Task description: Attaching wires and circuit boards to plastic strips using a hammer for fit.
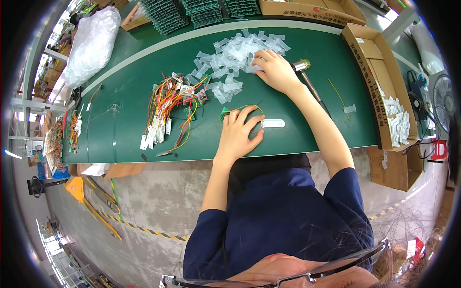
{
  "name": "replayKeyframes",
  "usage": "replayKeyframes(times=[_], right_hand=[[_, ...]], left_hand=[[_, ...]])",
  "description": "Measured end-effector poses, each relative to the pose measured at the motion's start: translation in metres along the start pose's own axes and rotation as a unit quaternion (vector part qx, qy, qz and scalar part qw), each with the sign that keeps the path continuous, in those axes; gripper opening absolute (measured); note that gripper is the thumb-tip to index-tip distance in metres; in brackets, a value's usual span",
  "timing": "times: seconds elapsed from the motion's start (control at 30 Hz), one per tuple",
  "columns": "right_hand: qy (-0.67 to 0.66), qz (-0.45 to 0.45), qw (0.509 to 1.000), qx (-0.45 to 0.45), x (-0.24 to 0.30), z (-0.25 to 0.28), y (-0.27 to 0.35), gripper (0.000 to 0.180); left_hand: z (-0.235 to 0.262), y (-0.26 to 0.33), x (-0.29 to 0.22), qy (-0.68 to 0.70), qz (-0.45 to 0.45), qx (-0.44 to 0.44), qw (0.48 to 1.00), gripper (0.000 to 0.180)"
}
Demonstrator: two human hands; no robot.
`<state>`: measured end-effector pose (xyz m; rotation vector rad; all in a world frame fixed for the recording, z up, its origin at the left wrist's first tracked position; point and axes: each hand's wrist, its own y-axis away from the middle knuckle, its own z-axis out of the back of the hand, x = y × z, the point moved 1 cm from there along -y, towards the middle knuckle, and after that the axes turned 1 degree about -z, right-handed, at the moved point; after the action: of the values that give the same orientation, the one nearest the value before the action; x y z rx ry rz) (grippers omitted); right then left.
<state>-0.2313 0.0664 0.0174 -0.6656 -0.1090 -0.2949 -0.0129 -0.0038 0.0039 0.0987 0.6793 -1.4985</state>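
Note:
My left hand [239, 133] rests on the green bench with fingers arched and apart. Under and beside it lies a small green circuit board [224, 114] with thin yellow and dark wires. A white rounded plate [273, 123] sits just right of its index finger and thumb. Farther up, my right hand [275, 70] reaches onto the right side of a loose pile of clear plastic pieces [225, 56]. Its fingers are bent but apart, fingertips touching the pile; no piece shows lifted in them. To the left lies a tangle of wired boards [175, 103] with red and yellow leads and white tabs.
A metal-headed tool [301, 66] with a dark handle lies by my right forearm. At the right stands an open carton [370, 81] holding white parts [397, 122]. Stacked green boards [165, 14] and a plastic bag [93, 45] sit beyond the bench's pale strip.

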Motion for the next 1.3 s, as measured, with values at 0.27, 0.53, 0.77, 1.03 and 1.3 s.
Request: replayKeyframes(times=[0.27, 0.53, 0.77, 1.03, 1.3], right_hand=[[-0.404, -0.320, 0.852, 0.095, 0.041, 0.071, 0.081, 0.024], [-0.467, -0.391, 0.793, 0.022, 0.052, 0.075, 0.123, 0.020], [-0.333, -0.252, 0.907, 0.052, 0.054, 0.079, 0.123, 0.013], [-0.166, -0.175, 0.969, 0.054, 0.060, 0.089, 0.135, 0.019], [-0.161, -0.243, 0.957, 0.013, 0.061, 0.077, 0.142, 0.025]], left_hand=[[-0.002, 0.003, 0.001, 0.010, 0.009, -0.002, 1.000, 0.033], [-0.002, 0.001, -0.001, 0.004, 0.009, 0.003, 1.000, 0.034], [-0.001, 0.001, 0.000, 0.009, 0.011, 0.003, 1.000, 0.033], [-0.001, 0.001, 0.001, 0.009, 0.013, 0.013, 1.000, 0.033], [0.000, 0.000, -0.001, 0.014, 0.014, 0.014, 1.000, 0.034]])
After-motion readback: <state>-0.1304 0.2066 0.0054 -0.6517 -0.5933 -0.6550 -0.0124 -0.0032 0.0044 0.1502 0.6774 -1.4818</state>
